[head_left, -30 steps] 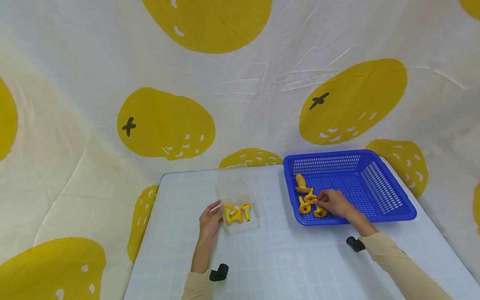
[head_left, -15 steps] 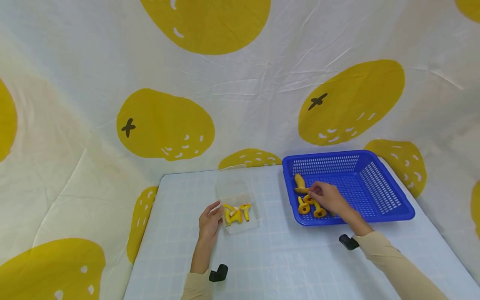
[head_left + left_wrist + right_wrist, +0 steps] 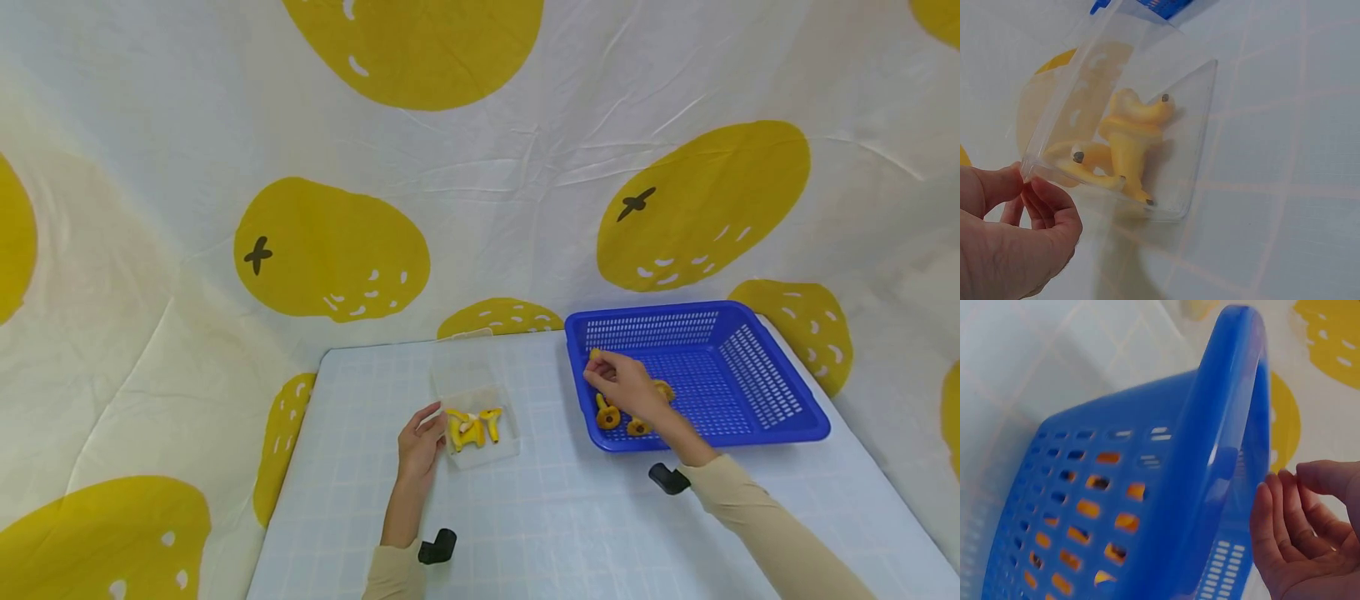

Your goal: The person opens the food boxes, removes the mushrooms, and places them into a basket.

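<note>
My left hand [image 3: 420, 446] pinches the rim of a clear plastic container [image 3: 1194, 169] between thumb and fingers. Inside lie several small yellow mushroom-shaped pieces [image 3: 1127, 150] with dark tips. At the left end of a blue basket [image 3: 780, 429], my right hand [image 3: 626, 387] is held low over the mushrooms, fingers loosely bent. The right wrist view shows nothing between its thumb and fingertips. Just past those fingertips, in the head view, shows the end of a larger tan mushroom [image 3: 595, 354]. Below the hand lie yellow mushrooms [image 3: 608, 417], partly covered by it.
The container's clear lid [image 3: 461, 367] stands folded back behind it. A pale checked cloth [image 3: 540, 517] covers the table. A white curtain with yellow fruit prints [image 3: 495, 208] hangs along the back edge, close behind the basket.
My right hand has moved left and slightly up across the basket, from the front mushrooms to the larger tan one. A mushroom it covered now shows to its right. The left hand has stayed put.
</note>
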Tool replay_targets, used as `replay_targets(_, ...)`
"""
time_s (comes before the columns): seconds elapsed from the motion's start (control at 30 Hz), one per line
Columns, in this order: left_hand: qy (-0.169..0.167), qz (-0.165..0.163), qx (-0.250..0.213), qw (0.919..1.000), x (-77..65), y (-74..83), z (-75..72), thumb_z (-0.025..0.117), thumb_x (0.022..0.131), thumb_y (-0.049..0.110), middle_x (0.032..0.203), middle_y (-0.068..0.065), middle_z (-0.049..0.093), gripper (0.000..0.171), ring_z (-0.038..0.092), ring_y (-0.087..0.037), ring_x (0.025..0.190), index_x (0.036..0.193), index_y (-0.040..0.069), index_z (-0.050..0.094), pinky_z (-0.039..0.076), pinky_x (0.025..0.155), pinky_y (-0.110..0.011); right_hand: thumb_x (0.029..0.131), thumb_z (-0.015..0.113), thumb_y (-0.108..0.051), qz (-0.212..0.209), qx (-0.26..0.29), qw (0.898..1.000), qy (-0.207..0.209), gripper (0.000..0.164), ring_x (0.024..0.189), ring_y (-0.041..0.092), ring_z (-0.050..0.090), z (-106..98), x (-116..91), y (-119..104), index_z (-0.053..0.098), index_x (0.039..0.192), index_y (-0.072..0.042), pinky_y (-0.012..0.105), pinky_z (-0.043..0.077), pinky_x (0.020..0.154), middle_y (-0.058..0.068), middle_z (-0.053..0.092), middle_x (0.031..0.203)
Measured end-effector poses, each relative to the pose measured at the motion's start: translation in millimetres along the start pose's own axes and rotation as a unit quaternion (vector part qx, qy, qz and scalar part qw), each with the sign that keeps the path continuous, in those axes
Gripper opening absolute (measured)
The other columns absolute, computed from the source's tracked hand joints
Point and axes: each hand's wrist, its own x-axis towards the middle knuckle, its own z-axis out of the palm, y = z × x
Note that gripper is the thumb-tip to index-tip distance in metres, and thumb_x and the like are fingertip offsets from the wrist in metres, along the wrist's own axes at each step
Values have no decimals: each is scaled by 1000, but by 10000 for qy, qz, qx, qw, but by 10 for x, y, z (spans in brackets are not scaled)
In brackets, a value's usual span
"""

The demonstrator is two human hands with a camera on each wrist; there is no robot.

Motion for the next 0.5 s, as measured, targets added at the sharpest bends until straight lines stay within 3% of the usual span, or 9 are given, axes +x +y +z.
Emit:
replay_targets(0.17,-23,3,25,10000,-1,0,3,68,100,8,105,-5,66,41,55,-13,82,138,-4,59,48,67,-22,100,67,-7,-115,95,9999,-35,9,91,28,66,102,53,-123,67,105,0,45,58,85,13,69,98)
replay_targets(0.5,-6,21,11,10000,13,-11,0,69,99,8,105,-4,67,41,56,-13,82,137,-3,60,48,67,-22,99,69,-8,-447,521,9976,-92,9,88,25,66,348,167,-250,69,103,0,41,58,84,9,70,95)
